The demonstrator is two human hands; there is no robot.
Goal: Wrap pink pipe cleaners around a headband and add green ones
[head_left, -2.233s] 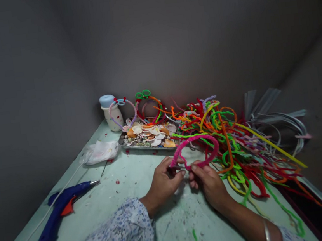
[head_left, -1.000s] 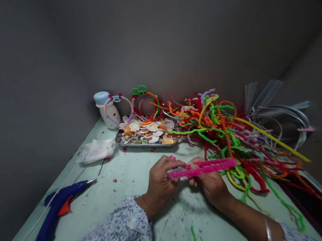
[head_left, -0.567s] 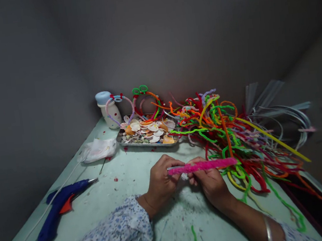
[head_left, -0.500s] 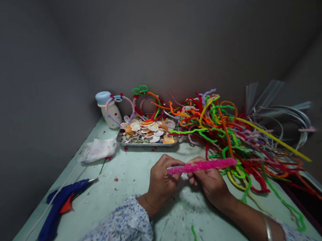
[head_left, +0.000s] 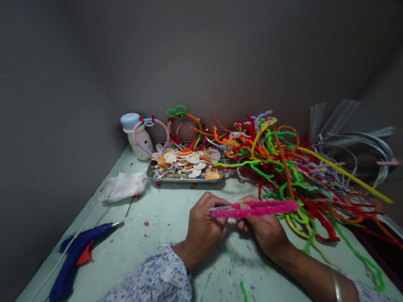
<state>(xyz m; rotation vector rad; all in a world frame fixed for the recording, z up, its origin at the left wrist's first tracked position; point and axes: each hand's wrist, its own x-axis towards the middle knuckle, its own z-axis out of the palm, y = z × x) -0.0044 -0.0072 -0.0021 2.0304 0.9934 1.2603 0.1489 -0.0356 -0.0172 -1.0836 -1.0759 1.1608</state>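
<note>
Between both hands, above the table, is a hot-pink fuzzy pipe-cleaner band (head_left: pixel 284 206), seen nearly edge-on as a narrow loop. A short bare silvery stretch shows near its left end. My left hand (head_left: pixel 207 221) pinches that left end between thumb and fingers. Around the middle of the band, my right hand (head_left: pixel 264 229) is closed, thumb pressed against the fuzzy strand; the pink loop reaches out to the right past it. Some of the fingertips are hidden behind the band. A small whitish bit shows between the two hands, too small to name.
A blue glue gun (head_left: pixel 67 268) lies at left beside a plastic packet (head_left: pixel 123 186). Behind are a metal tray (head_left: pixel 186 181) of shells, decorated hoops (head_left: pixel 168 135) and a lidded jar (head_left: pixel 140 146). Tangled pipe cleaners (head_left: pixel 279 161) and clear bands (head_left: pixel 381 148) fill the right.
The pink band has tilted slightly, so its two sides now show apart as a loop. Both hands stay in nearly the same place.
</note>
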